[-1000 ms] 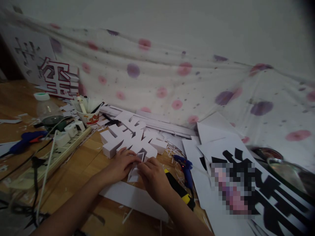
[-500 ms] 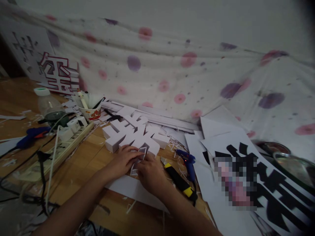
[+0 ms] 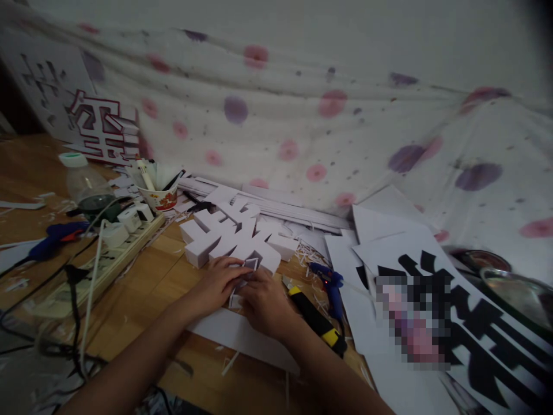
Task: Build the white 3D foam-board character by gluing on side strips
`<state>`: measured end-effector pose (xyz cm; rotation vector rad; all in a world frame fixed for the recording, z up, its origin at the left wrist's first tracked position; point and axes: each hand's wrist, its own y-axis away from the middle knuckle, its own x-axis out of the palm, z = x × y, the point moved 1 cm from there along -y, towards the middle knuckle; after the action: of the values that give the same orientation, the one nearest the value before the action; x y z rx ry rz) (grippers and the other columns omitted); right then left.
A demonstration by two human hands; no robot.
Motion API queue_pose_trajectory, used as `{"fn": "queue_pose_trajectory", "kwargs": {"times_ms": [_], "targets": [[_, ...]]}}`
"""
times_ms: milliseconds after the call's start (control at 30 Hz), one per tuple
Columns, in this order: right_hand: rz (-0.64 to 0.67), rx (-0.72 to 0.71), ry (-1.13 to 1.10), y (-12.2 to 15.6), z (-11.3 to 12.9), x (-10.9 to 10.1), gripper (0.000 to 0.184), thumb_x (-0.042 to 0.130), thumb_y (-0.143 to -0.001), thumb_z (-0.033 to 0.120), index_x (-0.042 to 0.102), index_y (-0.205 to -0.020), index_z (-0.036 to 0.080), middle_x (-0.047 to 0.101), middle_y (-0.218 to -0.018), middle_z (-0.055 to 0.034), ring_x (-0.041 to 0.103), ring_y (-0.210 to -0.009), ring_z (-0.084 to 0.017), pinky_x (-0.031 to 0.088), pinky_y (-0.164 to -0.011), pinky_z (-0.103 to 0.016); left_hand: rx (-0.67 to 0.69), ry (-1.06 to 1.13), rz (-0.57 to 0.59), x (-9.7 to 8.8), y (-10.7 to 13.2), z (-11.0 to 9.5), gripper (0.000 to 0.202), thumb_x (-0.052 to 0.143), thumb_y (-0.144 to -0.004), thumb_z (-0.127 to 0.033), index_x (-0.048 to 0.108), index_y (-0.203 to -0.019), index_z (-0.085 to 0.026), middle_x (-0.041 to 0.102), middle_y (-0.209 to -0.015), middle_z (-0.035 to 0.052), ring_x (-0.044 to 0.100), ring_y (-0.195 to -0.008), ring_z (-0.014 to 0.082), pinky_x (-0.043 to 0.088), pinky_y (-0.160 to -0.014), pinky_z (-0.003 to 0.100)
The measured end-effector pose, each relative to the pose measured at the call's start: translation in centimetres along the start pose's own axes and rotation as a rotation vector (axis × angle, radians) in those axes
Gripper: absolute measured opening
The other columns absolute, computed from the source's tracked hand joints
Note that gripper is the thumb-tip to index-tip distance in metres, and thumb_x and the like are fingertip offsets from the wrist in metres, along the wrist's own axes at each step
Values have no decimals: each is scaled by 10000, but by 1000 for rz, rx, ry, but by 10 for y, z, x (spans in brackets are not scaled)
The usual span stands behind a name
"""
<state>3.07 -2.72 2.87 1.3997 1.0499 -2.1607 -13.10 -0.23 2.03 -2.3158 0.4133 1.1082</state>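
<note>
In the head view, we see a small folded white piece at the middle of the wooden surface, at the near edge of a raised white character; whether the two touch, we cannot tell; the left hand and the right hand meet over the piece, fingers of both closed on it from either side, the tips partly hidden; nearer us, a flat white strip lies below the hands; just right of the right hand rests a black-and-yellow cutter, then a blue glue gun; farther right spreads a white sheet with black lettering; to the left runs a power strip, with a printed cup and a bottle beyond; a spotted cloth hangs at the far side.
</note>
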Motion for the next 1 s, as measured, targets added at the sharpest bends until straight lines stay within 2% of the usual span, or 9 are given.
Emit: {"fn": "queue_pose_trajectory", "kwargs": {"times_ms": [267, 400, 567, 667, 767, 833, 933, 1000], "targets": [[-56, 4, -53, 7, 0, 5, 228, 503, -686, 31, 645, -796, 172, 679, -829, -70, 519, -932, -210, 412, -842, -336, -4, 2, -21, 1, 0, -2, 376, 440, -833, -95, 604, -1129, -260, 582, -1136, 61, 480, -1117, 210, 364, -975, 421], [-4, 20, 1, 2, 0, 2, 152, 541, -695, 76, 646, -726, 182, 678, -755, -61, 535, -892, -222, 413, -807, -363, 9, -5, -28, 2, 1, 0, 381, 447, -826, -88, 597, -1130, -264, 584, -1142, 55, 483, -1116, 207, 364, -973, 428], [79, 52, 66, -4, 3, -5, 104, 592, -700, 124, 664, -727, 193, 685, -752, -55, 547, -870, -227, 402, -809, -389, 13, 3, -11, 3, 1, 0, 372, 435, -840, -102, 583, -1144, -259, 577, -1163, 56, 475, -1129, 204, 356, -978, 434], [93, 46, 32, -4, 5, -9, 150, 596, -711, 118, 673, -815, 196, 690, -829, -55, 543, -917, -225, 400, -845, -381, 14, -2, 2, -1, 0, -3, 360, 429, -841, -101, 586, -1136, -235, 582, -1163, 67, 472, -1133, 211, 353, -973, 433], [64, 33, -132, 1, 1, -19, 219, 597, -764, 150, 641, -972, 202, 672, -967, -51, 535, -963, -201, 414, -854, -339, 66, -19, -24, -11, 0, -10, 330, 411, -856, -108, 583, -1112, -226, 614, -1111, 55, 494, -1091, 203, 350, -955, 416], [-15, 100, -234, 9, -5, -28, 198, 558, -815, 177, 615, -1003, 203, 655, -975, -52, 549, -918, -180, 434, -808, -314, 107, -35, -39, -21, 1, -17, 268, 429, -872, -159, 587, -1075, -232, 636, -1056, 35, 508, -1049, 197, 342, -942, 407], [-123, 306, -271, 32, -16, -44, 97, 507, -840, 180, 601, -863, 190, 631, -818, -35, 564, -763, -161, 439, -688, -279, 141, -71, 11, -30, 3, -25, 183, 566, -827, -297, 605, -994, -236, 645, -981, 14, 512, -998, 203, 332, -917, 399], [-72, 398, -262, 53, -21, -54, 115, 497, -837, 190, 582, -761, 187, 606, -725, -18, 554, -683, -154, 419, -631, -264, 146, -111, 74, -30, 4, -27, 225, 667, -747, -339, 617, -938, -232, 639, -953, 10, 506, -976, 213, 327, -899, 400]]}}
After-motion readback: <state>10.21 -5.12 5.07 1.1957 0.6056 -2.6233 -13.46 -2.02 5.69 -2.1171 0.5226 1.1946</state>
